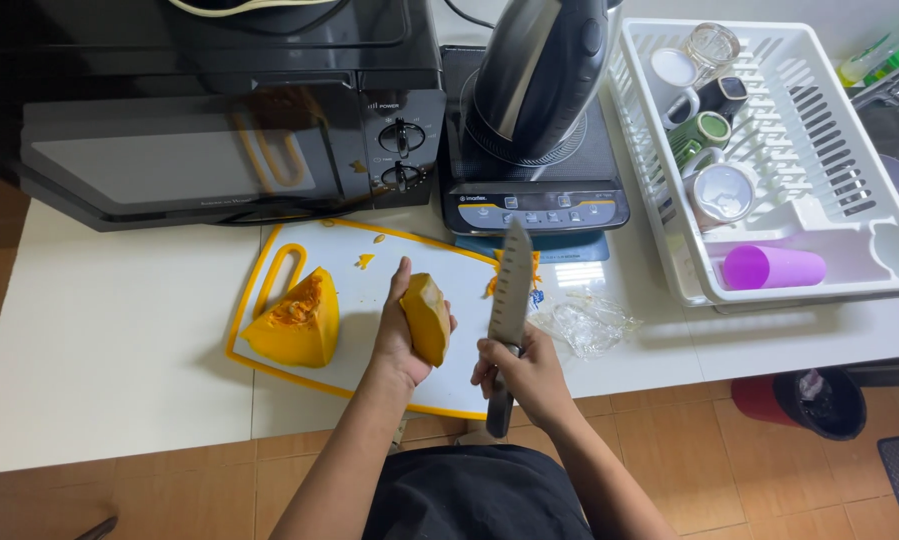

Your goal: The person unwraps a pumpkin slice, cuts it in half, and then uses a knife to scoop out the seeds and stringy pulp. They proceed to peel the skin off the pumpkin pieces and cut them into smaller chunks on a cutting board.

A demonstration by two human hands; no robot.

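Observation:
My left hand (401,335) holds a slim wedge of orange pumpkin (427,318) upright over a white cutting board with an orange rim (369,240). In my right hand (529,375) is a large kitchen knife (509,295), gripped by its dark handle, with the dimpled blade pointing away from me beside the wedge. A bigger pumpkin piece (294,322) with stringy seed flesh lies on the left part of the board. Small orange scraps (366,260) lie near the board's far edge.
A black microwave (229,130) stands at the back left, with an induction hob (534,190) carrying a dark kettle (539,80) beside it. At the right, a white dish rack (869,250) holds cups and a purple tumbler (774,267). Crumpled clear plastic (589,322) lies by the board. A red bin (804,402) stands on the floor.

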